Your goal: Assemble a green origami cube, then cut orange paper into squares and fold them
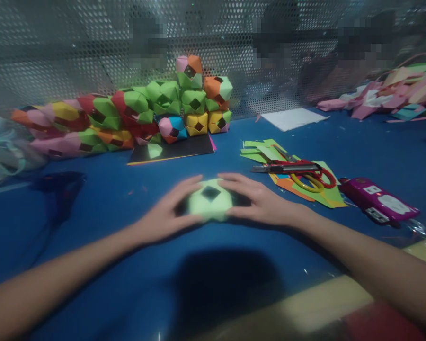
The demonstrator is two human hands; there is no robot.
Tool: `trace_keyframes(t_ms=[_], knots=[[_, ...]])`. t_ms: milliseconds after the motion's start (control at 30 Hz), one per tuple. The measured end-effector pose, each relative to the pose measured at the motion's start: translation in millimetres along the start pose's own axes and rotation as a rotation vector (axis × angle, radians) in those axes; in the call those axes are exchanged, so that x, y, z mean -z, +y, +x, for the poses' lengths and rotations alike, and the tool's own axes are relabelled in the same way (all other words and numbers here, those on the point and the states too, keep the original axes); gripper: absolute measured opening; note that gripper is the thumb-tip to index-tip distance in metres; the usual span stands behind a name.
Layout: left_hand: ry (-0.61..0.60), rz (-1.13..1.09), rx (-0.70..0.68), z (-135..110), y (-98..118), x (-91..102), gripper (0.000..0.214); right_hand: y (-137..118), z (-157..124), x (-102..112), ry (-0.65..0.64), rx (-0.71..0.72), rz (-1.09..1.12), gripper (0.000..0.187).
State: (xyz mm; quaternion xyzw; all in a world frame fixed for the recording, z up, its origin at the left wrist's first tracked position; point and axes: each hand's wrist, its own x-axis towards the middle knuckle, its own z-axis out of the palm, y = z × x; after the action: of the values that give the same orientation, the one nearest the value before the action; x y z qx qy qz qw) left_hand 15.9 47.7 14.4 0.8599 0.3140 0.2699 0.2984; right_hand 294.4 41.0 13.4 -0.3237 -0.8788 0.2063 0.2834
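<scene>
A light green folded paper cube with a dark diamond-shaped opening on top rests on the blue table. My left hand cups its left side, fingers curled against the paper. My right hand presses on its right side, fingers wrapped over the top edge. Both hands grip the cube between them. The lower part of the cube is hidden behind my fingers.
A pile of coloured paper cubes stands at the back by a mesh screen. Scissors and a cutter lie on cut paper sheets to the right. A magenta power strip lies further right. Black card lies under the pile.
</scene>
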Motion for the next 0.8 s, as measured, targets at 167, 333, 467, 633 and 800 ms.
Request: trace_keyframes(t_ms=[167,333,467,633,800], knots=[[0.012,0.031,-0.04,-1.2,0.8,0.3,0.058,0.3,-0.9,-1.6,0.017,0.035,-0.034,0.055],[0.052,0.055,-0.094,-1.9,2.4,0.4,0.059,-0.7,-1.5,-1.7,0.059,0.075,-0.035,0.057],[0.017,0.043,-0.034,-0.1,2.7,-0.4,0.057,1.7,-0.9,-2.6,0.001,0.03,-0.024,0.057],[0.03,-0.035,0.054,-1.5,1.1,1.3,0.065,3.3,-0.8,0.6,-0.051,-0.017,0.013,0.068],[0.081,-0.15,0.158,-1.9,-3.6,1.5,0.069,6.5,-1.2,5.6,-0.049,-0.052,0.068,0.071]])
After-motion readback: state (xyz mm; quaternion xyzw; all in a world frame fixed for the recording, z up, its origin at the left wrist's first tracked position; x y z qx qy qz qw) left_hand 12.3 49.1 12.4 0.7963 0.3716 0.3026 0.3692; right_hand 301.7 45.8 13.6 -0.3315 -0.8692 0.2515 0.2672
